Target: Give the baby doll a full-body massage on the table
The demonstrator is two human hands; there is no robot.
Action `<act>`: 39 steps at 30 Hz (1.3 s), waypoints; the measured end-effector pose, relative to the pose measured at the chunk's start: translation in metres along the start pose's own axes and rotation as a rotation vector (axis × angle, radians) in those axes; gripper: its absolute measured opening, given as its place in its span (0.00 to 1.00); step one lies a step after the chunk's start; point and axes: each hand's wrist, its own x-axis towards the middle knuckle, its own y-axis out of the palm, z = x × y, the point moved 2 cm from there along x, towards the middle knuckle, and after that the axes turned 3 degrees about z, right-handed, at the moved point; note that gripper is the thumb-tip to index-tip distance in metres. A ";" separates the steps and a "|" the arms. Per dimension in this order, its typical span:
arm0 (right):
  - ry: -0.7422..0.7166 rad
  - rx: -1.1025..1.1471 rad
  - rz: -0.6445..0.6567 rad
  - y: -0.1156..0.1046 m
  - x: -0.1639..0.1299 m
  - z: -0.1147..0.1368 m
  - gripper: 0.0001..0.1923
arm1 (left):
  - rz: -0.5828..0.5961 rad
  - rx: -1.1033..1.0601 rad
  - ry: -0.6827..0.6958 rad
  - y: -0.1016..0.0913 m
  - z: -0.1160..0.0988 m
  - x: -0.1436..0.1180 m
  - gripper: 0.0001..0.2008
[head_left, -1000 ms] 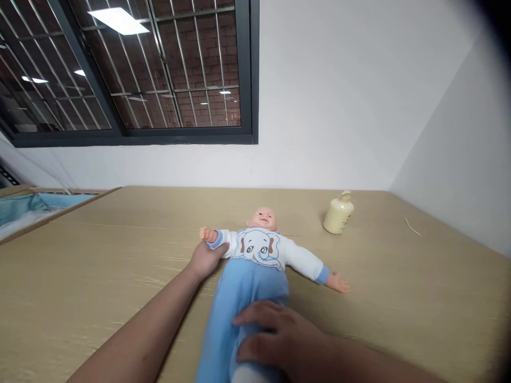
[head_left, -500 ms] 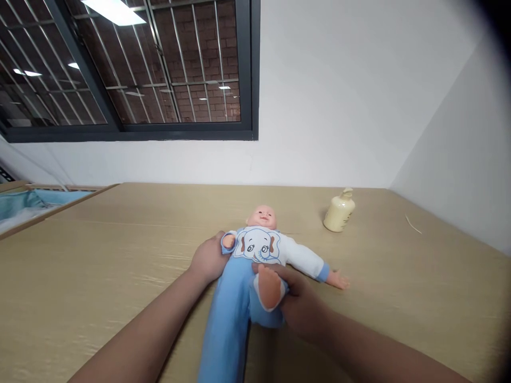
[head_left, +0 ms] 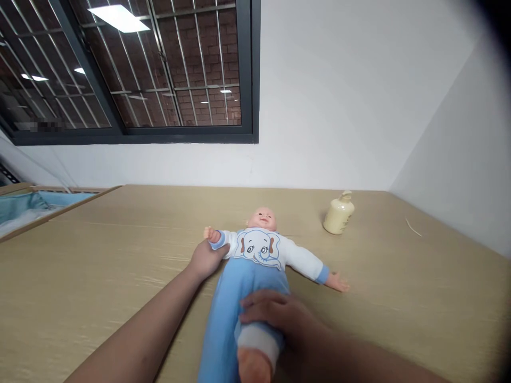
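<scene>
Nearest the camera, the person's right hand (head_left: 279, 322) wraps around one leg of a soft baby doll in light blue trousers and a white top with an elephant bib (head_left: 255, 266), gripping just above the white cuff and bare foot (head_left: 252, 367), which the bottom edge of the picture cuts off. The fingers curl over the top of the leg; the thumb and palm side are hidden under it, so how tightly it clasps cannot be read.

The doll lies on its back on the pale wood-grain tabletop (head_left: 99, 266). Its long axis runs from the feet near the person to the head at the far end, leaning slightly right. The second leg, left of the held one, also runs out of the frame.

Further up, the left hand (head_left: 205, 259) is closed on the doll's nearer arm at the blue cuff, with the small plastic hand poking out beyond it. The doll's other arm lies free, stretched out to the right.

Beyond, well apart from both hands, stands a cream plastic pump bottle (head_left: 338, 214). A thin pale sliver near the right wall is too small to identify.
</scene>
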 end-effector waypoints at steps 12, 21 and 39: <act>-0.321 -0.295 0.232 0.052 -0.008 -0.018 0.16 | -0.016 -0.059 -0.038 -0.002 0.005 0.004 0.18; -0.220 -0.378 0.080 0.040 -0.005 0.002 0.20 | -0.020 -0.047 -0.035 -0.002 0.007 0.005 0.16; 0.251 -0.069 -0.059 -0.030 0.013 -0.025 0.21 | 0.108 0.442 0.068 -0.001 -0.038 -0.013 0.18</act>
